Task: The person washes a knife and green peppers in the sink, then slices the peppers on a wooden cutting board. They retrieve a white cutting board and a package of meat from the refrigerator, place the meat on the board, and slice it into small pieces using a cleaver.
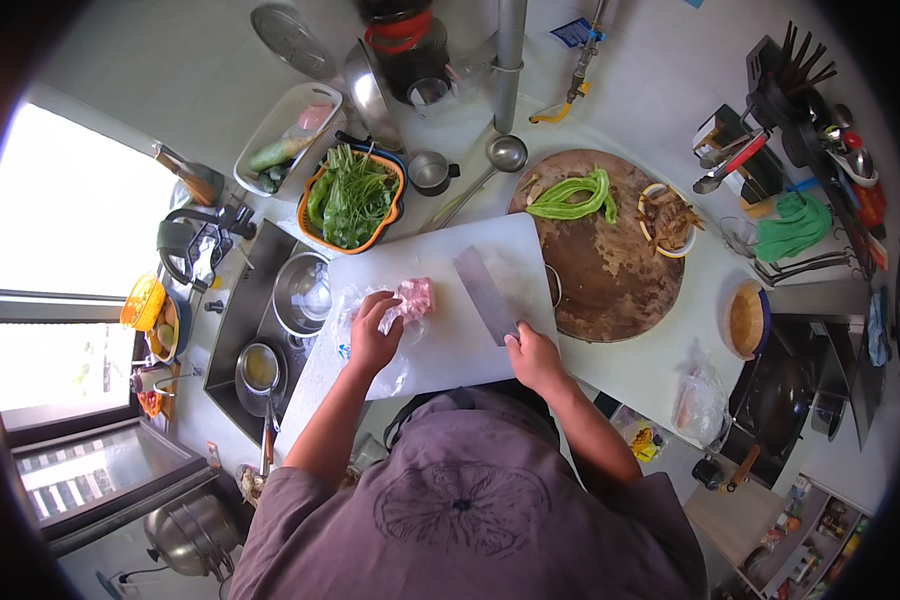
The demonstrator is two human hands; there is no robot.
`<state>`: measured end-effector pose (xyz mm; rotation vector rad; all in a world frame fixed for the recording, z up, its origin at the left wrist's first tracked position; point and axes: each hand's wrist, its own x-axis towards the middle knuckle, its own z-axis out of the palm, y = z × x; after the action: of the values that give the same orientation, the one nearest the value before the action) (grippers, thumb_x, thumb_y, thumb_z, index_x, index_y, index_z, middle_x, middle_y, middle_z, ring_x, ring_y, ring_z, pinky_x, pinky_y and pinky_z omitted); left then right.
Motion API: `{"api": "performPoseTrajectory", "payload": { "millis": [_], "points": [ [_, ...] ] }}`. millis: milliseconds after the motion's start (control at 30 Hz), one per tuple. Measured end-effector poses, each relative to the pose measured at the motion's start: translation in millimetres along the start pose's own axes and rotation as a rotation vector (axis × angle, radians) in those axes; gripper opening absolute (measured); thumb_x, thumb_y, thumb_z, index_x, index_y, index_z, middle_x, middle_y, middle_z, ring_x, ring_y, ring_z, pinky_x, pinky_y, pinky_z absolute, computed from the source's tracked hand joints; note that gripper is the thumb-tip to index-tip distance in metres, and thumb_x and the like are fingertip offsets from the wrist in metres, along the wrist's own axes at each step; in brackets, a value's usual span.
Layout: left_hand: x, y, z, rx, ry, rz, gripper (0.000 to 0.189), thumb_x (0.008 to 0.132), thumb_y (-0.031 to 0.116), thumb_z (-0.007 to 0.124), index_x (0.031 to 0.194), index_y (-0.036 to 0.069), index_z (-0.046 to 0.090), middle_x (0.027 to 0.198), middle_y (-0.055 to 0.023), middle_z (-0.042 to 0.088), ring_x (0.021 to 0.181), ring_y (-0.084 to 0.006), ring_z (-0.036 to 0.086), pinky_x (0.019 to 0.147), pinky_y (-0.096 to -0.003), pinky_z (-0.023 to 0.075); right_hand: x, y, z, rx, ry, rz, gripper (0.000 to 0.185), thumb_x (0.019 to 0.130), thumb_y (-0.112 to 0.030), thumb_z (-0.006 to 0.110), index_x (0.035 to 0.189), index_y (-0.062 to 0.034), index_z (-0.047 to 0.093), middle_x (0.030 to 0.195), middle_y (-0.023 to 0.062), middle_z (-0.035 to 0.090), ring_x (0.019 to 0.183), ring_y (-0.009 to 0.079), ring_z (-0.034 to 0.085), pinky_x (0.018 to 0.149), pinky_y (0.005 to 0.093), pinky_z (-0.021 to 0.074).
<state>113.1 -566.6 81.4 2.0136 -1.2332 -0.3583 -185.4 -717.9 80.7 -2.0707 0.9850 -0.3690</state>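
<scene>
On a white plastic cutting board (pixel 465 367) lies a piece of raw pink meat (pixel 418 295), partly over a clear plastic bag (pixel 390 375). My left hand (pixel 375 334) holds the meat's left end, with fingers and thumb spread around it and hiding part of it. The handle of a cleaver (pixel 486 296) is in my right hand (pixel 532 356). Its broad blade points up and left over the board, to the right of the meat and apart from it. Whether the blade touches the board I cannot tell.
Right of the board is a round wooden chopping block (pixel 607 277) with green peppers (pixel 574 196) and a bowl of brown food (pixel 669 217). A basket of greens (pixel 356 195), a ladle (pixel 506 154) and a metal cup (pixel 430 172) stand behind. The sink (pixel 229 360) is left, a wok (pixel 776 382) right.
</scene>
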Motion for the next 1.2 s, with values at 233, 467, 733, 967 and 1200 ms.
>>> {"api": "performPoseTrajectory", "payload": {
  "millis": [233,467,733,967,1200],
  "points": [
    [-24,-26,-10,0.208,0.057,-0.120,0.031,0.082,0.001,0.068,0.112,0.005,0.071,0.125,-0.0162,0.067,0.118,-0.0380,0.064,0.100,-0.0444,0.0525,-5,-3,-4,-0.229,-0.067,-0.153,0.018,0.100,-0.020,0.059,0.095,-0.0038,0.057,0.069,0.0179,0.068,0.064,0.0444,0.067,0.059,0.0555,0.0525],
    [-31,-55,-34,0.415,-0.021,0.021,0.047,0.078,0.004,0.067,0.125,0.005,0.067,0.134,-0.0155,0.064,0.128,-0.0367,0.057,0.110,-0.0492,0.0441,-4,-2,-18,-0.284,0.087,-0.095,0.019,0.099,-0.022,0.063,0.098,-0.0051,0.055,0.070,0.0155,0.067,0.062,0.0407,0.068,0.057,0.0500,0.0549],
    [-4,-69,-33,0.222,-0.272,0.019,0.069,0.076,0.021,0.073,0.141,0.005,0.056,0.145,-0.0161,0.058,0.138,-0.0367,0.051,0.122,-0.0619,0.0272,16,34,22,-0.703,0.052,-0.008,0.057,0.089,-0.039,0.078,0.125,-0.0070,0.048,0.103,0.0165,0.063,0.089,0.0356,0.070,0.076,0.0482,0.0555],
    [15,-51,-15,0.430,-0.355,0.072,0.079,0.070,0.025,0.080,0.141,0.001,0.052,0.142,-0.0192,0.058,0.132,-0.0340,0.054,0.110,-0.0491,0.0440,-5,27,39,-0.729,0.315,-0.033,0.053,0.088,-0.031,0.079,0.129,-0.0084,0.055,0.119,0.0156,0.061,0.106,0.0346,0.065,0.082,0.0512,0.0518],
    [24,-50,-17,-0.031,-0.376,-0.125,0.084,0.071,0.019,0.080,0.145,-0.003,0.046,0.127,-0.0207,0.063,0.119,-0.0327,0.062,0.100,-0.0416,0.0520,-35,-14,94,-0.030,0.050,0.005,0.043,0.092,-0.025,0.075,0.130,-0.0091,0.064,0.109,0.0106,0.069,0.097,0.0267,0.069,0.075,0.0397,0.0536]
  ]
}}
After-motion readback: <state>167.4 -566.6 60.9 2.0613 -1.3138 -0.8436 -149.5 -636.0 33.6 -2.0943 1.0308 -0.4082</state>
